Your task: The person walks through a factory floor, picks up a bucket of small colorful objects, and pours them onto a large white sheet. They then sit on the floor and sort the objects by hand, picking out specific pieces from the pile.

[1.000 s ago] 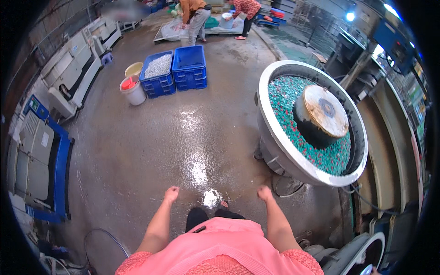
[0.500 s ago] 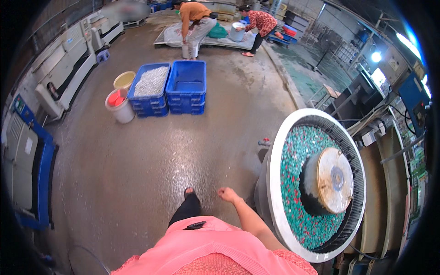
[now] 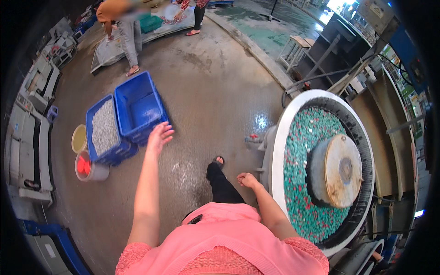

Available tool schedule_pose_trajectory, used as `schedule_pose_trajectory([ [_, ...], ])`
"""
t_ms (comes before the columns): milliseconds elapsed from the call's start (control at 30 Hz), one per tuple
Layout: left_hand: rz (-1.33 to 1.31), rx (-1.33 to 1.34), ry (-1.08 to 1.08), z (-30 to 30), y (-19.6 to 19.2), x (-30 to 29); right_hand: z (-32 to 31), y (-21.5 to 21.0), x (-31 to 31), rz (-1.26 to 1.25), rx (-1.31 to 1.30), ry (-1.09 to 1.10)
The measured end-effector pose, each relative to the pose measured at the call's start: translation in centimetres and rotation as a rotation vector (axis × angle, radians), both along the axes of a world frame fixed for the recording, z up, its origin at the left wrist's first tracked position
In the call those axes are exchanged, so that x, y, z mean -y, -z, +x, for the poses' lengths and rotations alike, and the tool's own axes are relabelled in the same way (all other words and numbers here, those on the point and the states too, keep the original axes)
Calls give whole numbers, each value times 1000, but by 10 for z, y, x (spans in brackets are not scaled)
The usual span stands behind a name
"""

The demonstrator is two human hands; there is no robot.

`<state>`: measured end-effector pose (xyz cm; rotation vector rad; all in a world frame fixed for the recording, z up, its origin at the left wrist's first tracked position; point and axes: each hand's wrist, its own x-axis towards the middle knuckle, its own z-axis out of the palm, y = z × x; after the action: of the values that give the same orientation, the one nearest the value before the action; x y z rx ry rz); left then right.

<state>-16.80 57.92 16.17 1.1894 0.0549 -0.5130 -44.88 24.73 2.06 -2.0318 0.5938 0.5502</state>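
My left hand [image 3: 159,137] is stretched forward with its fingers apart, holding nothing. It overlaps the near corner of a blue plastic crate [image 3: 145,101] whose bare inside shows; I cannot tell whether it touches. Beside that crate stands another blue crate [image 3: 114,153], filled with small pale grey pieces [image 3: 105,127]. My right hand [image 3: 248,180] hangs low with curled fingers and nothing visible in it. Nearest to it is a big round vibrating tub [image 3: 278,185] with a pale rim. Green, red and white small pieces [image 3: 298,183] fill its ring around a metal centre drum [image 3: 343,170].
A white bucket with red scoops [image 3: 84,166] and a yellowish bucket [image 3: 79,139] stand left of the crates. Two people work at a low sheet-covered platform [image 3: 107,55] at the back. Machines [image 3: 30,142] line the left side. The floor [image 3: 201,101] looks wet.
My left arm has come into view, reaching forward. My view has turned right, and the crates now stand closer and further left. The tub is still at my right.
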Motion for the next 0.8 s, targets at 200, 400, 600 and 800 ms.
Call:
schedule_pose_trajectory([
  [200, -158, -345, 187, 66, 44, 103, 220, -24, 63, -91, 198, -73],
  [400, -306, -757, 44, 67, 59, 131, 416, -97, 100, -31, 369, -185],
  [600, -274, -589, 17, 227, 105, 180, 596, -120, 136, 136, 323, -164],
  [800, -73, -420, 39, 468, 116, 292, 667, -5, 275, -352, 68, -82],
])
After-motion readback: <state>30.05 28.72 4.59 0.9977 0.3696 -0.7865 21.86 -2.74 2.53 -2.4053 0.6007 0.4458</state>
